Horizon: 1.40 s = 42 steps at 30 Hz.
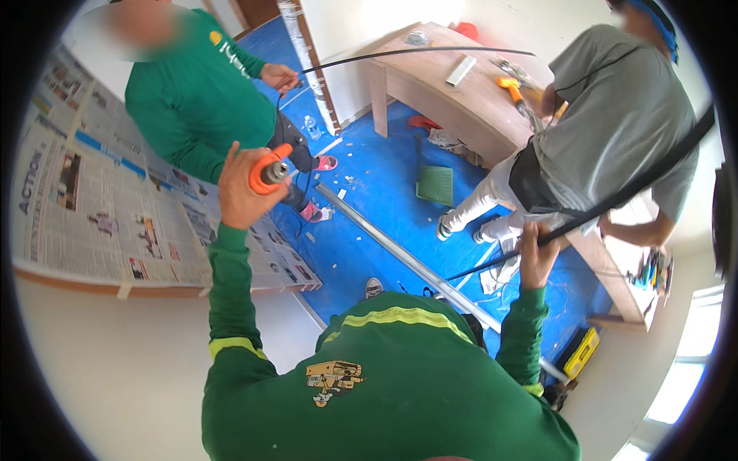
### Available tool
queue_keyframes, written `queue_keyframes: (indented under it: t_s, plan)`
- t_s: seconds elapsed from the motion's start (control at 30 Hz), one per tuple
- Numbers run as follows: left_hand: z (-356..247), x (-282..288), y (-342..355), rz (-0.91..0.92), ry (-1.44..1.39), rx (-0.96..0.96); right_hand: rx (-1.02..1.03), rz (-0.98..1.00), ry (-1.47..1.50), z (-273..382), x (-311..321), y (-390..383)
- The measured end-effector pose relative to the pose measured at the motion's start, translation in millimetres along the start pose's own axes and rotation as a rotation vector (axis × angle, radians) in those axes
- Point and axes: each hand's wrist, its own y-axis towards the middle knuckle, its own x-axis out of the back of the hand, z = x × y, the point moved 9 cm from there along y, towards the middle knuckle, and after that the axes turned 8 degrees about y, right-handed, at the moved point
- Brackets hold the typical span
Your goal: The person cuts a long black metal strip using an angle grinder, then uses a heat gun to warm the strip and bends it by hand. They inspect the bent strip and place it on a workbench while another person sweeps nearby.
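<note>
Blue floor sheeting [400, 177] lies below; the left hand [244, 188] grips an orange metal-nosed tool [270, 170] by the right edge of a newspaper-covered surface [115, 207], while the right hand [536, 253] clasps a long black strip [615, 198] near the wooden workbench's [609, 283] left edge.

Smooth plastic tool [264, 180], metal tip [278, 167]

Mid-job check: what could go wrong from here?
The long black strip in the right hand might brush the person in grey, whom it crosses in this view. The metal channel lying on the blue floor covering could trip someone. The orange power tool, held by the left hand alone, might slip.
</note>
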Motion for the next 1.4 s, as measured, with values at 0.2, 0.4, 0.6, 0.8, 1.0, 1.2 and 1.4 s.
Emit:
queue_keyframes:
  t_s: [0.2, 0.4, 0.6, 0.8, 1.0, 1.2, 1.4]
  plan:
    - [-93, -65, 5, 0.133, -0.754, 0.273, 0.182, 0.278, 0.029, 106, -111, 21]
    - [-196, -132, -4, 0.234, -1.102, 0.303, 0.017, 0.397, -0.067, 114, -144, -14]
    - [-256, -160, -26, 0.241, -1.219, 0.263, -0.070, 0.349, -0.191, 97, -120, -40]
    - [-284, -172, -33, 0.305, -1.226, 0.192, -0.018, 0.304, -0.226, 106, -95, -55]
    - [-296, -166, -37, 0.313, -1.374, 0.192, 0.108, 0.228, -0.246, 116, -66, -64]
    - [-298, -152, -41, 0.237, -1.290, -0.013, 0.004, 0.360, -0.161, 108, -64, -82]
    - [-296, -155, -49, 0.265, -1.281, -0.026, -0.155, 0.431, 0.039, 104, -73, -96]
